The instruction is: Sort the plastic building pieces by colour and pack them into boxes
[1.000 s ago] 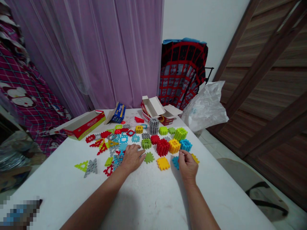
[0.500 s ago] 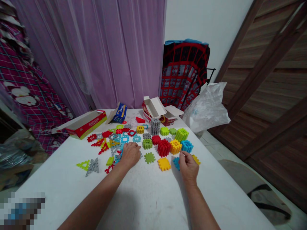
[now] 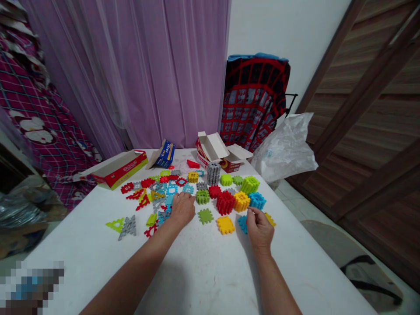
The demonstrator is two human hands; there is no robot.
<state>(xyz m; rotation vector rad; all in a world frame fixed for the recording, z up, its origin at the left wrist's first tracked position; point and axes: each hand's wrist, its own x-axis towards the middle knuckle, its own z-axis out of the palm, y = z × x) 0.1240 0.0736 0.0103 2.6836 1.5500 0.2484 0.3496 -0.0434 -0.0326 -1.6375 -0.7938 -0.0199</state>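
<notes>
Left hand (image 3: 183, 209) had edged toward the green stack (image 3: 202, 197), fingers bent over loose pieces (image 3: 163, 215) on the table (image 3: 210, 275), their hold hidden from me; right fingertips (image 3: 251, 210) nearly met, contents unclear. I judged the pieces light, stiff, best edge-gripped.

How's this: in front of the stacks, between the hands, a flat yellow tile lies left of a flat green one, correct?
No: the head view shows the yellow tile to the right of the green tile, between the left hand and right hand.
</notes>
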